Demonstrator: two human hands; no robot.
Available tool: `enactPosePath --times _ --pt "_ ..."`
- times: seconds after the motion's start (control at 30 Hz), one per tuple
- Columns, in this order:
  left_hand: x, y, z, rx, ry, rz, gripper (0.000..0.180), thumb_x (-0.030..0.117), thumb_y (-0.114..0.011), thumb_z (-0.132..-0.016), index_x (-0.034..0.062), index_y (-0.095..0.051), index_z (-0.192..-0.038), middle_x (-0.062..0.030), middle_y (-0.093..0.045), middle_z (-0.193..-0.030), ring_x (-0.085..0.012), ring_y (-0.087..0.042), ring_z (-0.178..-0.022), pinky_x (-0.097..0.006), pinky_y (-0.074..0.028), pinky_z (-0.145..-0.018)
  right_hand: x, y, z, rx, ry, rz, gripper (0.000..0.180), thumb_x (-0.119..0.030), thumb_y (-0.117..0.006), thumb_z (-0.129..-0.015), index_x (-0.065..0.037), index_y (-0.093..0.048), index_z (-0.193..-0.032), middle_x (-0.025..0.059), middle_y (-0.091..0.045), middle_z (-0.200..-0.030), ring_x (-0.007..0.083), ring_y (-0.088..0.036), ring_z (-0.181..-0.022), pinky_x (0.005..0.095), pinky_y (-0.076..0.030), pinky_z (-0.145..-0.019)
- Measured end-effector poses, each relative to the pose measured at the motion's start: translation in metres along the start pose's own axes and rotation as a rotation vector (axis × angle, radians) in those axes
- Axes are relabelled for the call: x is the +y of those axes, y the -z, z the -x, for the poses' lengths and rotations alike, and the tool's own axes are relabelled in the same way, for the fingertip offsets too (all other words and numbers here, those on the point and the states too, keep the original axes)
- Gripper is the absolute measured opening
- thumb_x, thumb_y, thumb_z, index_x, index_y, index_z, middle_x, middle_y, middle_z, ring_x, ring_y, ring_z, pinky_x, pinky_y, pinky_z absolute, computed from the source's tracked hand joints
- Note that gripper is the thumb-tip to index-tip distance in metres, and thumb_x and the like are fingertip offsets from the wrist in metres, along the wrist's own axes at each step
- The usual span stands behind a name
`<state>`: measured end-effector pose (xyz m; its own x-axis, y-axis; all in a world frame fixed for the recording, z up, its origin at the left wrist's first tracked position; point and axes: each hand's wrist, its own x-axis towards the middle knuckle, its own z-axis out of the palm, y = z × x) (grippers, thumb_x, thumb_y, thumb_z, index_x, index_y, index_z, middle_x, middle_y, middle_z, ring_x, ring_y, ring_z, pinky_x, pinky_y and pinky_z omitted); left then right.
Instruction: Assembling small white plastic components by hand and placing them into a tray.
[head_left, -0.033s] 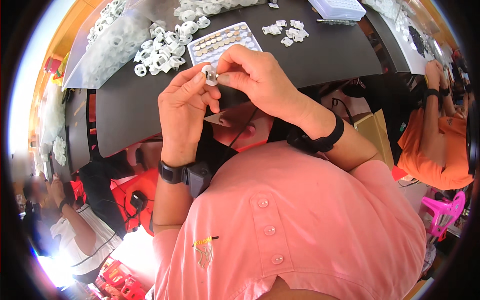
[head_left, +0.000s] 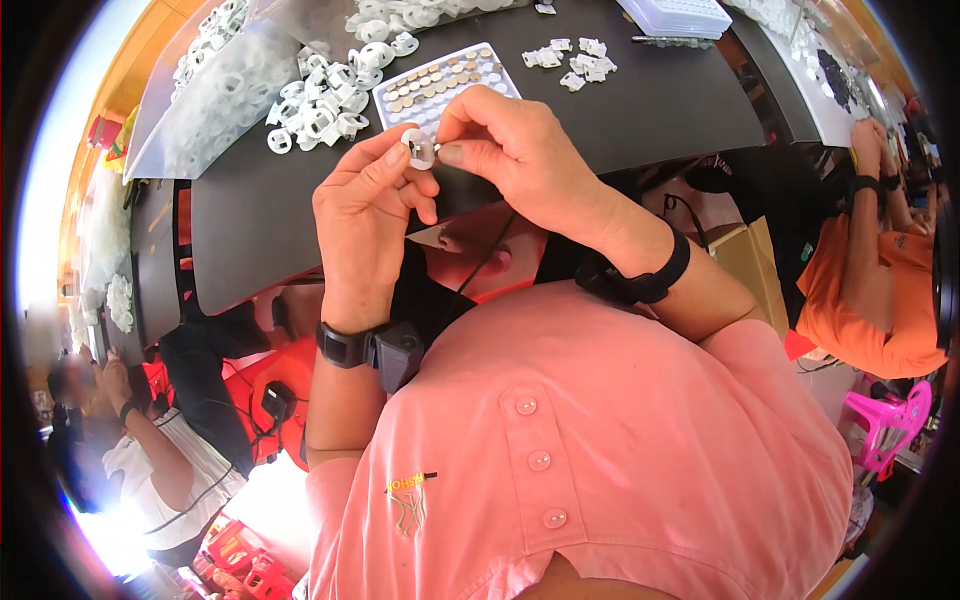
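Observation:
My left hand (head_left: pixel 365 215) holds a small round white plastic part (head_left: pixel 418 148) between thumb and forefinger, above the near edge of the dark table (head_left: pixel 650 110). My right hand (head_left: pixel 520 150) meets it from the right, thumb and forefinger pinched against the part's edge. Whether something smaller sits between those fingertips is too small to tell. Just beyond the hands lies a white tray of small round metal discs (head_left: pixel 445 85) in rows. Both wrists wear black bands.
A heap of white ring parts (head_left: pixel 320 100) lies left of the disc tray, beside a clear bag of more parts (head_left: pixel 215 95). Small white pieces (head_left: pixel 570 55) and a white ribbed tray (head_left: pixel 680 15) lie farther back. A person in orange (head_left: pixel 870 290) sits right, another person (head_left: pixel 150 460) lower left.

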<state>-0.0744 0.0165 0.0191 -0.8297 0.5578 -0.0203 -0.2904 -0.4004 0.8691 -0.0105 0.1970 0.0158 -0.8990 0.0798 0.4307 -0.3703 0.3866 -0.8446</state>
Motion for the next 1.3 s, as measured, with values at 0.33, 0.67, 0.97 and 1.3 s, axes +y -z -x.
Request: enactPosePath --times 0.33,0.67,0.97,1.3 --pt "0.005 -0.02 -0.028 0.277 -0.348 -0.763 0.023 0.001 -0.075 -0.082 -0.0064 -0.071 -0.103 -0.004 -0.064 -0.075 -0.0081 -0.056 -0.059 -0.019 -0.037 -0.047 0.026 0.011 -0.015 0.35 0.326 0.693 0.018 -0.005 -0.07 -0.078 -0.007 -0.056 -0.089 0.0075 -0.061 -0.082 0.0265 -0.062 -0.074 0.0375 -0.048 -0.062" --pt "0.009 -0.024 -0.032 0.202 -0.615 -1.012 0.021 0.002 -0.078 -0.079 -0.0013 -0.073 -0.1 0.0036 -0.057 -0.076 -0.004 -0.049 -0.069 -0.019 -0.039 -0.061 0.031 0.008 -0.017 0.296 0.274 0.749 0.014 -0.008 -0.068 -0.076 -0.006 -0.058 -0.085 0.0084 -0.062 -0.084 0.0287 -0.061 -0.082 0.0411 -0.047 -0.07" --pt "0.023 -0.012 -0.034 0.187 -0.592 -0.961 0.023 0.001 -0.078 -0.075 -0.0002 -0.071 -0.097 0.0007 -0.055 -0.076 -0.0056 -0.05 -0.065 -0.02 -0.042 -0.06 0.018 -0.003 -0.018 0.266 0.163 0.673 0.016 -0.008 -0.071 -0.082 -0.009 -0.058 -0.089 0.007 -0.061 -0.084 0.0293 -0.062 -0.082 0.042 -0.048 -0.07" --pt "0.023 -0.007 -0.047 0.103 -0.591 -1.133 0.024 0.0 -0.073 -0.072 -0.0016 -0.07 -0.095 -0.0064 -0.063 -0.079 -0.0115 -0.051 -0.062 -0.026 -0.045 -0.059 0.033 -0.01 -0.024 0.246 0.331 0.909 0.021 -0.008 -0.069 -0.068 -0.007 -0.061 -0.087 0.0081 -0.062 -0.083 0.0287 -0.06 -0.08 0.0413 -0.042 -0.07"
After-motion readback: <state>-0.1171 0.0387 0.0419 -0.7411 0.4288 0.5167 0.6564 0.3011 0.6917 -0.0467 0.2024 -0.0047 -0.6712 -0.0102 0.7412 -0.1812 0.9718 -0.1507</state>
